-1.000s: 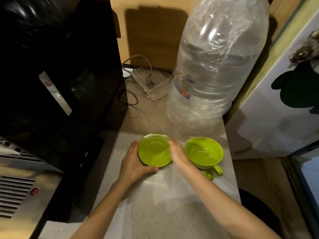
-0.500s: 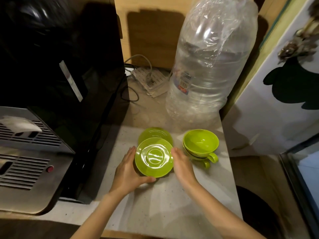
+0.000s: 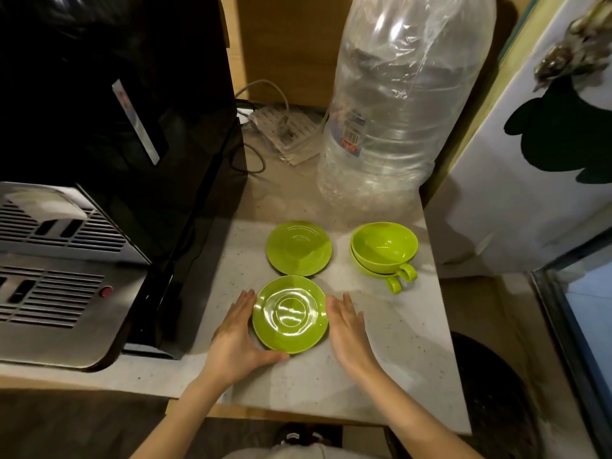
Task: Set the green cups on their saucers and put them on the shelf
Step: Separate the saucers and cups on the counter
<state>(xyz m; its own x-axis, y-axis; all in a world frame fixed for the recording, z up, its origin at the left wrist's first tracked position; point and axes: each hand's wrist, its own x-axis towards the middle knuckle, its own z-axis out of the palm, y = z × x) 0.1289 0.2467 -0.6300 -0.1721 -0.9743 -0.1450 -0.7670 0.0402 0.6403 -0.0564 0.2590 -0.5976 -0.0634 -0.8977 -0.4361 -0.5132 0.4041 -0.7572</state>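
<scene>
Now both open hands flank the near saucer (image 3: 290, 314); the stacked cups (image 3: 384, 248) sit beyond, nearer the right hand (image 3: 346, 326) (left hand (image 3: 236, 336) touching the rim).

Two bare forearms enter from the bottom edge, no sleeves visible up to where the frame cuts them off. Left hand (image 3: 235, 342) and right hand (image 3: 347, 329): no gloves, rings, watch or bands seen on hands or wrists. Fingernails short, unpainted as far as can be told. Below and between the hands, at the bottom edge, a strip of light grey garment (image 3: 275, 453), with a dark shoe with a white marking (image 3: 299, 435) just above it; details blurred.
</scene>
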